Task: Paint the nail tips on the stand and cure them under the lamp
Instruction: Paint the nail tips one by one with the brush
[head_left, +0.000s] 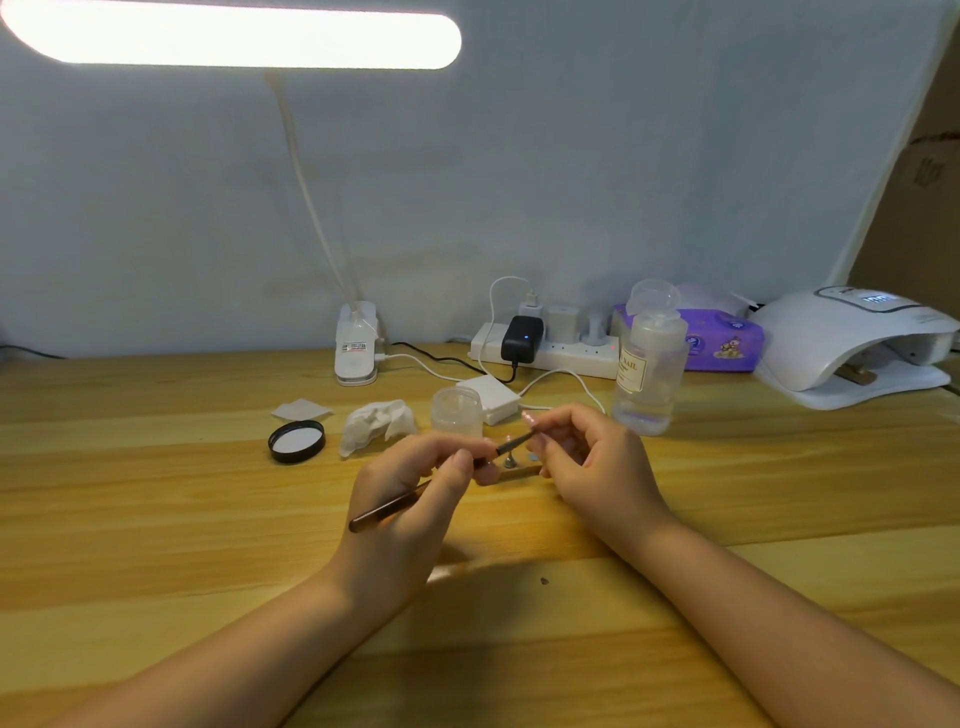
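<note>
My left hand (415, 493) grips a thin dark-handled nail brush (395, 506), its handle slanting down to the left and its metal ferrule pointing up to the right. My right hand (587, 457) pinches the brush's tip end (519, 440) between thumb and forefinger. Just below the tip, a small nail-tip stand (511, 464) with a metal post sits on the wooden table, mostly hidden between my hands. The white curing lamp (852, 343) stands at the far right, its display lit.
A clear liquid bottle (647, 364) stands right of my hands, a small clear jar (457, 410) behind them. A black lid (296, 441), crumpled tissue (376, 423) and a cotton pad (301, 410) lie to the left. A power strip (550, 348), cables, desk-lamp base (356, 345) and purple wipes pack (722, 340) line the wall.
</note>
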